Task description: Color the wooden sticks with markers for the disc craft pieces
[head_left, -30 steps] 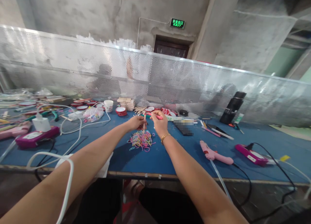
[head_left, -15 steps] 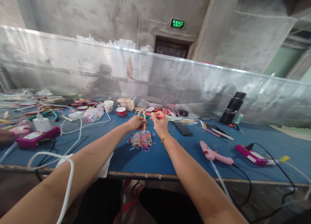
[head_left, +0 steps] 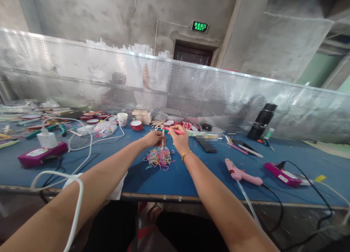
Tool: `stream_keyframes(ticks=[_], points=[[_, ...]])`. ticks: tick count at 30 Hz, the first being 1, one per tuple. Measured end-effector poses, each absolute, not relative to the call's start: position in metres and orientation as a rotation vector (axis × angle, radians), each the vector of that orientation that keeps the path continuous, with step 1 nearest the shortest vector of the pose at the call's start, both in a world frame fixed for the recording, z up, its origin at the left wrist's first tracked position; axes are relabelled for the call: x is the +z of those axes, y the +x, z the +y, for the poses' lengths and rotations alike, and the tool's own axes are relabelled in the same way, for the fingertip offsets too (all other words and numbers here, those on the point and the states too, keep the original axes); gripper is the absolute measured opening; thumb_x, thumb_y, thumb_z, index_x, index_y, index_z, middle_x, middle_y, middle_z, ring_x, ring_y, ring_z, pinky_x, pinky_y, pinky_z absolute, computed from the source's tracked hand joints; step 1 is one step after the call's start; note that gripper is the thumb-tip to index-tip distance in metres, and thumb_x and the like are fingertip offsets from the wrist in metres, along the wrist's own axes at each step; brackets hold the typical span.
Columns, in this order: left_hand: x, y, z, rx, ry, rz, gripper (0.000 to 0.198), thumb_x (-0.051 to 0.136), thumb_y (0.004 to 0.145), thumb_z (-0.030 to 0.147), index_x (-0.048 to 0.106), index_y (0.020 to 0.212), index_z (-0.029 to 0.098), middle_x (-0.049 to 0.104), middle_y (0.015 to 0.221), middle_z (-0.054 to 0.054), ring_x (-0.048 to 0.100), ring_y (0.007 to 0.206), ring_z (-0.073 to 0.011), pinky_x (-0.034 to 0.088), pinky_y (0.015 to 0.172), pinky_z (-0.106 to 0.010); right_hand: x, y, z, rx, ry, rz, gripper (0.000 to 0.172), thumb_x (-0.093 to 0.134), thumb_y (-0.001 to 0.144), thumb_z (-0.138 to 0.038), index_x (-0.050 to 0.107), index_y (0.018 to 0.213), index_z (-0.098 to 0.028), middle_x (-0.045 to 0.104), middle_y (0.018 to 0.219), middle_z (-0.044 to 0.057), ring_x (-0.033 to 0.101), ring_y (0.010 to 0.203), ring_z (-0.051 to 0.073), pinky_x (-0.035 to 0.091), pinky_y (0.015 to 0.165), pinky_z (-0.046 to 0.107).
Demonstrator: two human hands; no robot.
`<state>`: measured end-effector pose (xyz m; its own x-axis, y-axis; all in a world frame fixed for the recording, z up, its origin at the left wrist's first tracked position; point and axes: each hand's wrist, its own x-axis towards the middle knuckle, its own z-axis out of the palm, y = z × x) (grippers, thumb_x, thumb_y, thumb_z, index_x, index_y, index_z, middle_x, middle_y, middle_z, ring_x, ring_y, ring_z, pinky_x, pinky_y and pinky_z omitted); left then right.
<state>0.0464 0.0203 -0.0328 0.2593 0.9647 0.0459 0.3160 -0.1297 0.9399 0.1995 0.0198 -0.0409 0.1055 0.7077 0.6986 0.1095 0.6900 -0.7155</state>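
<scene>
Over the middle of the blue worktop (head_left: 188, 184), the left hand (head_left: 153, 139) pinches a flat wooden stick (head_left: 163, 138) between thumb and fingers, holding it near upright. That grip at the side seems chosen to leave the stick's face open toward the right hand (head_left: 180, 139), whose fingers are closed around a pink pen (head_left: 179, 132), its narrow end aimed left at the stick's upper part. Whether the pen touches the wood is too small to tell. A gold bracelet (head_left: 186, 155) circles the right wrist.

Just below the stick lies a loose heap of colourful rubber bands (head_left: 158, 158); whether the stick's lower end rests on them cannot be told. The heap sits close in front of the person, probably so that either hand can reach it.

Behind the left hand stand a stack of red-rimmed lids (head_left: 136, 126), a paper cup (head_left: 122, 119) and stacked wooden pieces (head_left: 142, 117), apparently set back to leave working room. To the right, a pink glue gun (head_left: 242, 176) lies near a purple power box (head_left: 283, 174), well apart from the right hand, perhaps parked out of its way.
</scene>
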Motion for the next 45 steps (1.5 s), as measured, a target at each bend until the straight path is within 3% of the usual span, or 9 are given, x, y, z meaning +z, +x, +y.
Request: stream_keyframes(ticks=[6, 45], points=[[-0.0356, 0.0457, 0.0233, 0.874, 1.653, 1.231, 0.025, 0.064, 0.076, 0.040, 0.058, 0.075, 0.015, 0.067, 0.065, -0.004, 0.055, 0.049, -0.0102, 0.036, 0.046, -0.020, -0.0421, 0.1993, 0.0209, 0.473, -0.763, -1.415, 0.011, 0.057, 0.076, -0.030, 0.053, 0.070, -0.021, 0.063, 0.063, -0.002, 0.058, 0.061, 0.015, 0.044, 0.063, 0.026], [-0.0335, 0.0460, 0.0203, 0.840, 1.726, 1.267, 0.026, 0.064, 0.076, 0.041, 0.057, 0.073, 0.016, 0.067, 0.064, -0.002, 0.056, 0.050, -0.0103, 0.039, 0.049, -0.020, -0.0413, 0.2005, 0.0204, 0.424, -0.785, -1.411, 0.011, 0.056, 0.076, -0.030, 0.053, 0.070, -0.022, 0.064, 0.065, -0.001, 0.059, 0.063, 0.015, 0.045, 0.066, 0.027]])
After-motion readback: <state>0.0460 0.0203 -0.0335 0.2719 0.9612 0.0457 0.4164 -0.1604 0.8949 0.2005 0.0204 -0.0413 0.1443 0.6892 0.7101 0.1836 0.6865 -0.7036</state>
